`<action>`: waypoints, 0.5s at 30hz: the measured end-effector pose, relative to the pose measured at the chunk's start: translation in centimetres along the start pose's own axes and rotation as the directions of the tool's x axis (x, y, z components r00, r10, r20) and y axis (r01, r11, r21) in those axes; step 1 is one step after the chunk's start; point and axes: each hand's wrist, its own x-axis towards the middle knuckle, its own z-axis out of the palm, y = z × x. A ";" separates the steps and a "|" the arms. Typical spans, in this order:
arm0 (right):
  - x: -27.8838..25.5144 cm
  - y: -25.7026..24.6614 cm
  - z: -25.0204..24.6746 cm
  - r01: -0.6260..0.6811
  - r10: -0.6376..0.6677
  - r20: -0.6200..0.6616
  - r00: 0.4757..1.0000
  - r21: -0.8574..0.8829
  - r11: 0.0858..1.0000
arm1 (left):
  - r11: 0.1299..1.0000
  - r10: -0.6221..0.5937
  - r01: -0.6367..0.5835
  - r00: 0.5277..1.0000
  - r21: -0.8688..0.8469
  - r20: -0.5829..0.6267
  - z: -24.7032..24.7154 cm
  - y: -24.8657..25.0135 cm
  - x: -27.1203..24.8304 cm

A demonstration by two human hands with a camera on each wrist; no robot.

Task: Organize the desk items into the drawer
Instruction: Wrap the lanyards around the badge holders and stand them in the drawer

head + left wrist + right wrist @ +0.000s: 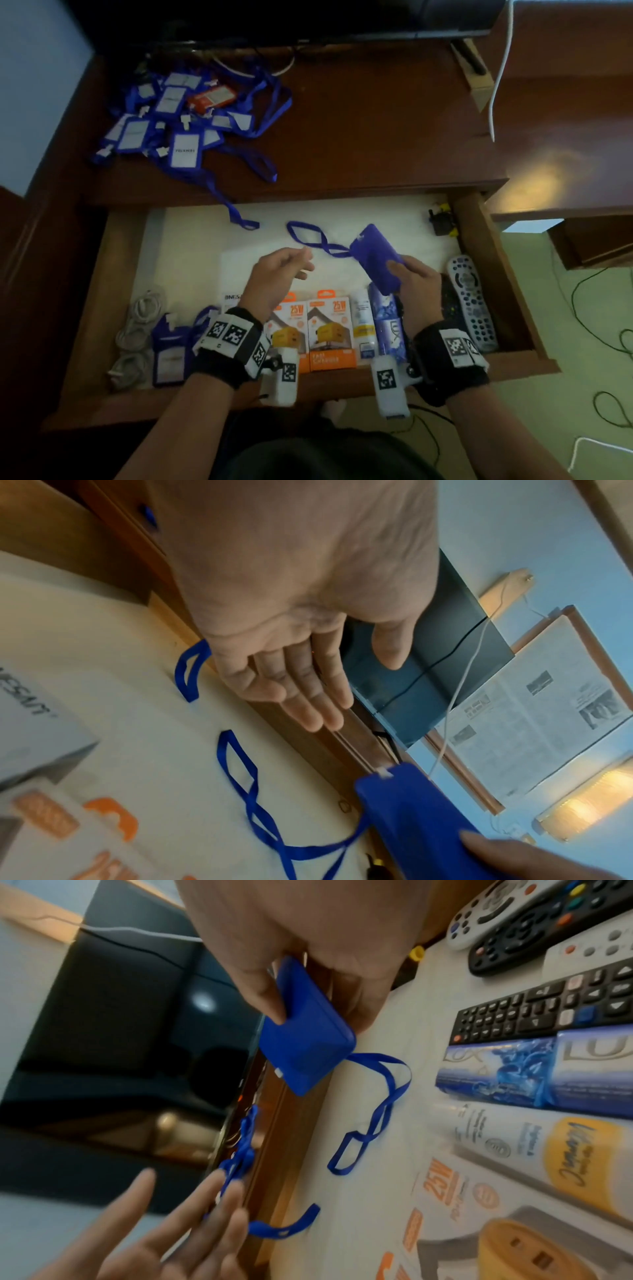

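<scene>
My right hand (409,274) pinches a blue badge holder (376,258) by its lower end, thumb on top, above the open drawer (191,226). In the right wrist view the blue badge holder (304,1045) sits between thumb and fingers. Its blue lanyard (308,238) trails left and lies in a twisted loop on the drawer's white liner; the lanyard (253,799) is also in the left wrist view. My left hand (287,265) hovers open over the drawer middle, holding nothing; the left hand (301,685) shows straight fingers. A heap of blue badge holders (171,126) lies on the desk top at the back left.
Along the drawer front lie white cables (137,329), a badge holder (169,353), orange charger boxes (325,329), tubes and a soap pack (387,322), and remotes (474,305). A lanyard end (239,216) hangs from the desk into the drawer. A small black and yellow thing (442,219) sits back right.
</scene>
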 end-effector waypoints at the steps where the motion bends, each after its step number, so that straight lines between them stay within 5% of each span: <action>1: -0.5 -0.3 0.3 0.025 -0.023 0.039 0.999 -0.052 0.998 | 0.999 -0.035 0.035 0.999 -0.008 0.036 0.5 0.3 -0.6; 6: -3.6 -1.8 2.9 0.229 -0.154 0.304 0.940 -0.229 0.946 | 0.990 -0.140 0.142 0.987 -0.023 0.075 0.8 1.8 -1.8; 15: -7.3 -1.6 8.0 0.650 -0.399 0.566 0.721 -0.354 0.673 | 0.967 -0.228 0.223 0.973 -0.124 -0.028 -3.7 2.1 -2.0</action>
